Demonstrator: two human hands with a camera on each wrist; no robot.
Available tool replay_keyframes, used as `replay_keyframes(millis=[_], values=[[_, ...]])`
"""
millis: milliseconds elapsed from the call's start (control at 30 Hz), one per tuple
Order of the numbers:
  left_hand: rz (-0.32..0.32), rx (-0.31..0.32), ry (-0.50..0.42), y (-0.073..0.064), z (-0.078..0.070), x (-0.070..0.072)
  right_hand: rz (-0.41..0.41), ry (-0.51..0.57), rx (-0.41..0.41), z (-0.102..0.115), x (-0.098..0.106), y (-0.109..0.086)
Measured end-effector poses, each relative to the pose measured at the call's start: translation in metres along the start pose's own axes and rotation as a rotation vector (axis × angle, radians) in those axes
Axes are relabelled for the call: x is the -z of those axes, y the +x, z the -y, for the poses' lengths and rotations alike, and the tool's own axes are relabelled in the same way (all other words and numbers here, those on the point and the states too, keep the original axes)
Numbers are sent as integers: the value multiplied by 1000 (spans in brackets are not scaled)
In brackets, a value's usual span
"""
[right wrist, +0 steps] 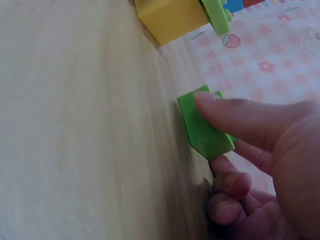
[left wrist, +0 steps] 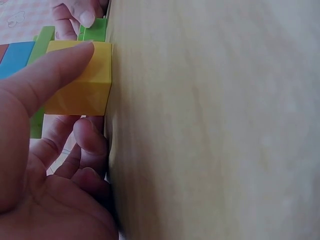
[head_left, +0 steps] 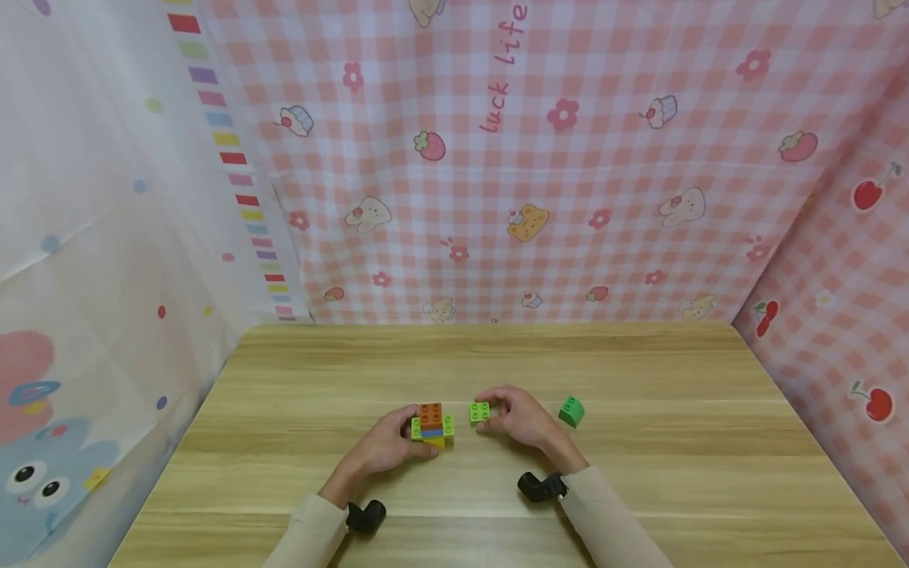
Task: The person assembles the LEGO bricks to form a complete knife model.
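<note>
A small stack of toy building bricks stands on the table in the head view: a yellow brick [left wrist: 77,100] at the bottom, a wide light green plate [head_left: 448,426], a blue brick [head_left: 432,433], and an orange-brown brick [head_left: 431,415] on top. My left hand [head_left: 387,443] grips this stack low down, thumb on the yellow brick's near side and fingers behind it. To its right, my right hand [head_left: 524,420] pinches a light green brick [head_left: 479,413], its studs facing up. In the right wrist view the thumb lies across that brick's side, close over the table.
A darker green brick [head_left: 571,411] with a rounded side lies on the wooden table [head_left: 696,489], right of my right hand. Black wrist devices [head_left: 366,517] are on both forearms. Patterned curtains [head_left: 497,181] hang behind the table and along both sides.
</note>
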State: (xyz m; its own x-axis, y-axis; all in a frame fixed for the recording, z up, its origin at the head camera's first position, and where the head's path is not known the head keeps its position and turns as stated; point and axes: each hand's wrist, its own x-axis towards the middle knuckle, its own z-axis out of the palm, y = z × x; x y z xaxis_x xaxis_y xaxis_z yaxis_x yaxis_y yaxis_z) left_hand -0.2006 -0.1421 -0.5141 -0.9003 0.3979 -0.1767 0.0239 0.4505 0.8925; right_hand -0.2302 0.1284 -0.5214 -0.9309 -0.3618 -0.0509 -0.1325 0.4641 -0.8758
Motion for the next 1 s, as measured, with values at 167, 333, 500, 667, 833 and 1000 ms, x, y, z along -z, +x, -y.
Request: replay_keyframes(millis=[167,333,500,667,833,1000], values=[[4,3,4,1,0,0,-46,-51,39,2,-4,0],[7,-4,17,1,0,0,-67,-80,59,3,-6,0],[11,-8,11,0,0,0,-98,-78,49,3,-10,-1],[22,-19,-29,0,0,0,-115,-93,41,5,-13,-2],[20,-27,-29,0,1,1,-110,-105,46,7,-11,-2],[23,-37,-1,1,1,1,-85,-48,36,11,-8,-5]])
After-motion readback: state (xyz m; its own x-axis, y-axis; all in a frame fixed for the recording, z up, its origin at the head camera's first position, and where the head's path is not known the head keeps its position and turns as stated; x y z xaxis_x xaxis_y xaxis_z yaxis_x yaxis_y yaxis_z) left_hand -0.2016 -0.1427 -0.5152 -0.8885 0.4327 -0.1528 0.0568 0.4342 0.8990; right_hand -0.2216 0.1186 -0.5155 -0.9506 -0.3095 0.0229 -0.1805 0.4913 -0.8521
